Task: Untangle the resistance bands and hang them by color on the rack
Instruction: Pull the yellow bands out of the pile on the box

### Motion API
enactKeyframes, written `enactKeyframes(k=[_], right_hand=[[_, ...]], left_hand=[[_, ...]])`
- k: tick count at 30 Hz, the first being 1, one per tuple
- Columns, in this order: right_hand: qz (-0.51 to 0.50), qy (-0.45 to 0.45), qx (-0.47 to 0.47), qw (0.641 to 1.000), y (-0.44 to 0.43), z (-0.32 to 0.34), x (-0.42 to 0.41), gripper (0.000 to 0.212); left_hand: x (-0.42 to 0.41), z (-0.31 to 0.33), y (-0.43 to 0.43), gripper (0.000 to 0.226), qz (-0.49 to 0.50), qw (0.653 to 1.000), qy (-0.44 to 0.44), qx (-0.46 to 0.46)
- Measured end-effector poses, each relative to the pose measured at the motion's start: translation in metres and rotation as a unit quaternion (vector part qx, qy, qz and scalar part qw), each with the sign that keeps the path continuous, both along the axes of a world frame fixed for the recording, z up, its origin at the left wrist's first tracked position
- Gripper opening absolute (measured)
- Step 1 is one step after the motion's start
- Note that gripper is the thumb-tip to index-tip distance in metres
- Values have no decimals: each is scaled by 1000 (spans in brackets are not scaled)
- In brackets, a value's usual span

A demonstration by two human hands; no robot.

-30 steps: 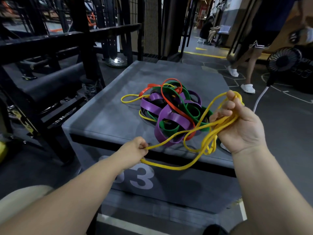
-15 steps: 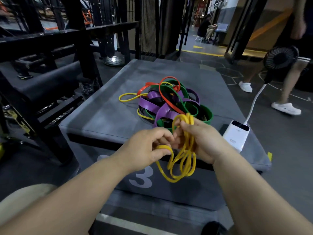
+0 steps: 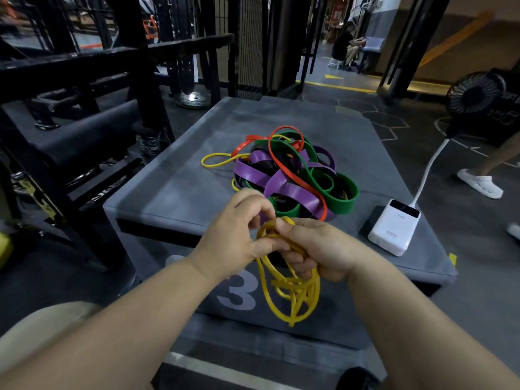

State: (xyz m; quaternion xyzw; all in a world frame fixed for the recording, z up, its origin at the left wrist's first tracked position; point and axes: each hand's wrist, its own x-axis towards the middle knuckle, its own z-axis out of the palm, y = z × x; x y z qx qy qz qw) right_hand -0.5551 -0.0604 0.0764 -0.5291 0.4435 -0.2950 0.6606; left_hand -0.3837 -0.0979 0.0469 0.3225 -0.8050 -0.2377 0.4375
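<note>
A bunch of thin yellow bands (image 3: 289, 291) hangs in loops in front of the grey box (image 3: 180, 187). My left hand (image 3: 233, 237) and my right hand (image 3: 315, 251) meet above it, and both grip the top of the bunch with curled fingers. Behind my hands a tangled pile of purple, green, orange and black bands (image 3: 292, 175) lies on the box top. A single yellow loop (image 3: 216, 160) sticks out of the pile to the left.
A white power bank (image 3: 394, 230) with a white cable lies on the box's right side. A black steel rack (image 3: 73, 114) stands to the left. A black fan (image 3: 475, 94) sits at the right, where a person's leg and white shoe (image 3: 479, 182) pass.
The yellow bands were stretched wide between my two hands; my hands have come together in front of the box and the bands now hang bunched below them. The person on the right has walked further right.
</note>
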Motion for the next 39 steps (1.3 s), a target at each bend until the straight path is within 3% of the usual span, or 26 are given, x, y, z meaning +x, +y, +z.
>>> enactKeyframes(k=[3, 5, 7, 9, 13, 15, 22, 27, 30, 32, 34, 37, 39], right_hand=[[11, 1, 6, 1000, 1, 1, -1, 32], [21, -12, 4, 1000, 1, 0, -3, 33], [19, -23, -1, 1000, -1, 0, -6, 26], [3, -16, -12, 1000, -2, 3, -11, 17], [-10, 23, -51, 998, -4, 10, -22, 4], [-22, 47, -57, 997, -7, 9, -26, 12], [-154, 43, -106, 981, -12, 8, -27, 9], [-211, -64, -111, 969, -16, 3, -23, 17], [-234, -128, -119, 956, -20, 3, -28, 17], [-234, -138, -132, 953, -20, 4, -33, 17], [-248, -105, -149, 951, -18, 7, -37, 15], [-304, 73, -215, 925, -19, 9, -43, 14], [-335, 130, -232, 904, -22, 8, -47, 20]], left_hand=[[4, -1, -2, 58, -31, 995, -56, 81], [6, 1, 0, 64, -109, 971, -83, 196], [4, -2, 0, 66, -144, 955, -91, 243], [3, -4, -1, 60, -135, 957, -71, 247], [1, -3, -6, 26, -80, 961, -43, 260], [1, -3, -7, 26, -50, 964, -31, 261], [-5, -12, -5, 16, -81, 940, 68, 325], [-4, -19, -12, 10, -31, 958, -44, 283], [-2, -26, -13, 14, -3, 947, -96, 305], [-3, -28, -12, 11, -21, 934, -40, 355], [-5, -25, -10, 14, -33, 913, 71, 401], [-10, -16, -6, 24, -54, 856, 217, 466], [-10, -14, -5, 26, -65, 843, 239, 477]])
